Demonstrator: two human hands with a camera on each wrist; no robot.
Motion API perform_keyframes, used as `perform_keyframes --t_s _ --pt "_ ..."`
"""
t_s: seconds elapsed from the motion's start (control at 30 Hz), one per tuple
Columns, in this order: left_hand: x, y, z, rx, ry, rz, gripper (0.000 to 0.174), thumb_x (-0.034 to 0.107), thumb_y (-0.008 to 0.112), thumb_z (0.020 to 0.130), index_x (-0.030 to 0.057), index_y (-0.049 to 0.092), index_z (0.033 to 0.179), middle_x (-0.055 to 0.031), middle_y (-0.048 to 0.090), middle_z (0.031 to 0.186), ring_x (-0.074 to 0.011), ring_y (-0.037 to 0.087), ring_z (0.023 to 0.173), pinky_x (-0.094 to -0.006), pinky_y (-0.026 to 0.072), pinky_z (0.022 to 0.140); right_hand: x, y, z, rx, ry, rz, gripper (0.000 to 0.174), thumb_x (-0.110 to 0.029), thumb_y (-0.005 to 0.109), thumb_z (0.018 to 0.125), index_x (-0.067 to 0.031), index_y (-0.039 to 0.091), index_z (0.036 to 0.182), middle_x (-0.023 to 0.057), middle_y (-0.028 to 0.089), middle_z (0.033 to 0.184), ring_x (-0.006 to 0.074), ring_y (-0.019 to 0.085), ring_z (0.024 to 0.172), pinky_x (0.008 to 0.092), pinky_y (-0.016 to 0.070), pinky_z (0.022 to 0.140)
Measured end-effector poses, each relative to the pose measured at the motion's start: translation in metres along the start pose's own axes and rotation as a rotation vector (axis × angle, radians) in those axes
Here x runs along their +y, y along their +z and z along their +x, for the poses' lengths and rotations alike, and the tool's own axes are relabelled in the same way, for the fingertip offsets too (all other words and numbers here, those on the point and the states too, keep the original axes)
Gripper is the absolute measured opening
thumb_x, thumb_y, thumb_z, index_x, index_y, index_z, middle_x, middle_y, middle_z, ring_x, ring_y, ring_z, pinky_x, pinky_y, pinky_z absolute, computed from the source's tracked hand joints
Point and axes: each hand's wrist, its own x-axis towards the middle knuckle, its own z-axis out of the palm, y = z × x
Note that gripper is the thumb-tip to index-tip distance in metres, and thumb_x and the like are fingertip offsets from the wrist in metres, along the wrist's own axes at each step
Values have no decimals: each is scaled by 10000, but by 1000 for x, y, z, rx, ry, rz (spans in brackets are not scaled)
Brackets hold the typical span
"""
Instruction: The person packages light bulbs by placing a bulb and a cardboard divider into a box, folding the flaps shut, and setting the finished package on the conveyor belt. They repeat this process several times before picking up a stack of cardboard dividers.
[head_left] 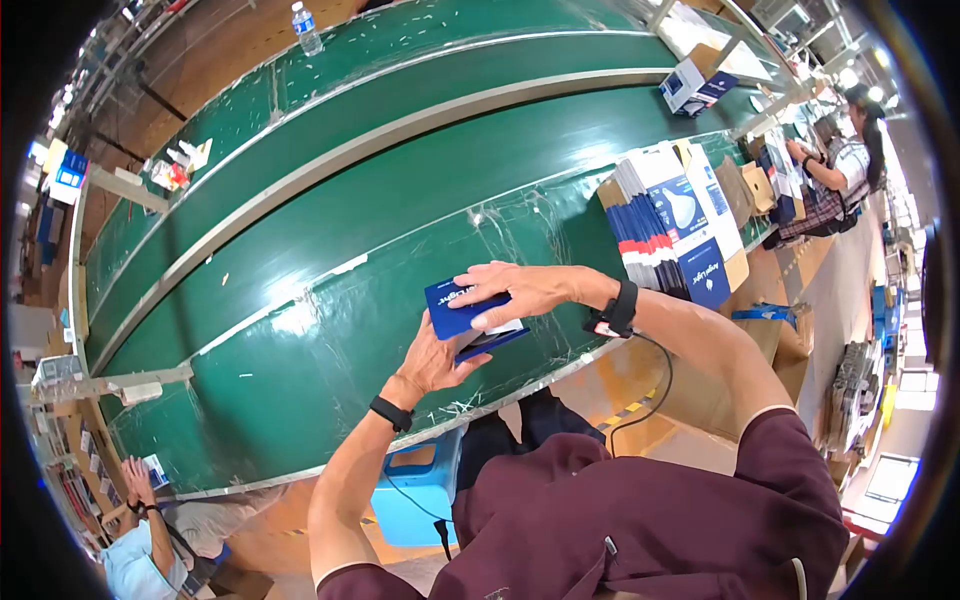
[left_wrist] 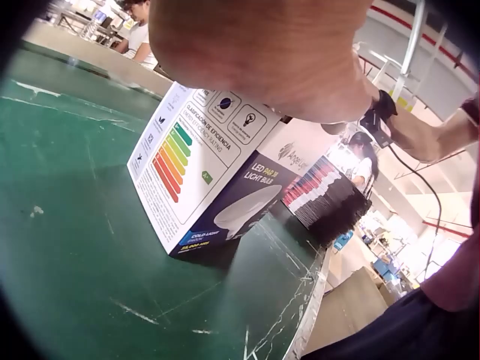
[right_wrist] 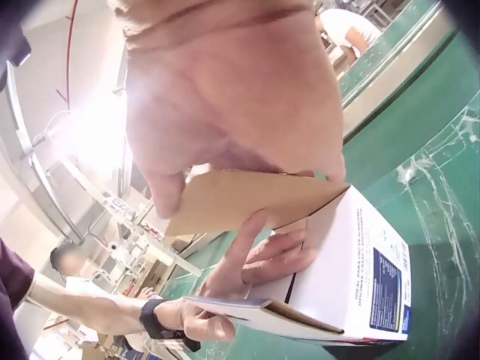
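Note:
A blue and white light bulb box (head_left: 450, 318) stands on the green workbench with its end flaps open. In the right wrist view, a brown-lined flap (right_wrist: 247, 199) is raised over the opening. My left hand (head_left: 432, 358) grips the box's near left side, its thumb outside a side flap and fingers inside the opening. Across the blue printed panel lies my right hand (head_left: 525, 290), its thumb and fingers at opposite edges of the raised flap. The left wrist view shows the box's white side with a coloured energy rating chart (left_wrist: 172, 165).
A stack of flat printed cartons (head_left: 665, 225) stands to the right on the green bench (head_left: 270, 400). Behind runs a raised metal rail (head_left: 400, 130). Another box (head_left: 695, 88) sits at the back right. A blue stool (head_left: 425, 490) is below the bench edge. Other people work at both sides.

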Motion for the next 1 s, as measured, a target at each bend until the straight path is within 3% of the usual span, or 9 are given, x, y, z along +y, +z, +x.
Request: perform_keyframes --t_s 0.17,0.33,0.43,0.57,0.7,0.8,0.9,0.93,1.0 --pt "1 2 -2 108 -7 -17 639 485 746 896 116 607 1398 -184 593 1439 -451 491 1365 -571 331 1189 16 30 -10 188 -212 -411 562 -415 763 896 -246 665 1423 197 495 1578 442 433 1455 538 334 1223" --pt "41 28 -39 601 -459 -111 625 126 860 788 92 641 1372 -204 572 1449 -433 468 1424 -531 382 1173 33 50 -16 418 -359 -129 267 -224 806 873 -136 807 1125 58 734 1307 274 579 1371 522 398 1183" --pt "42 38 -45 490 -390 4 651 68 828 726 111 676 1358 -247 493 1529 -451 446 1447 -519 381 1188 47 65 -7 355 -467 -171 266 -196 806 874 -110 801 1126 62 728 1321 276 569 1383 510 363 1196" --pt "19 36 -48 321 -315 69 668 4 779 728 246 715 1347 -289 350 1645 -478 446 1457 -502 433 1154 52 70 -6 291 -380 -24 292 -323 648 1021 -101 797 1138 81 718 1327 288 498 1453 525 297 1227" --pt "23 33 -49 316 -371 -95 693 52 826 755 298 685 1387 -291 301 1672 -485 385 1504 -516 417 1164 66 56 -44 269 -427 -205 449 -460 606 1028 -152 693 1342 85 575 1522 363 346 1541 579 242 1246" --pt "29 50 -49 406 -494 -433 555 84 855 790 236 753 1313 -269 342 1664 -418 478 1462 -458 468 1138 73 70 -62 288 -403 -384 666 -508 740 922 -220 552 1492 42 439 1640 399 299 1555 629 234 1236" --pt "34 51 -32 593 -656 -778 297 7 795 853 24 805 1149 -228 442 1619 -304 537 1413 -391 490 1109 68 78 -53 463 -367 -280 508 -428 849 840 -147 717 1242 27 565 1534 370 360 1523 613 286 1213" --pt "36 58 -30 666 -757 -844 315 18 788 879 -8 777 1193 -227 498 1571 -275 557 1380 -373 500 1079 61 84 -51 549 -321 -213 384 -337 875 835 -99 744 1106 40 639 1417 354 422 1470 567 336 1192" --pt "50 64 -15 807 -962 -955 384 51 777 921 -61 712 1282 -219 596 1464 -217 585 1305 -342 507 1028 47 110 -38 781 -62 71 354 -270 870 844 -82 727 1108 65 644 1368 347 458 1420 521 362 1180"
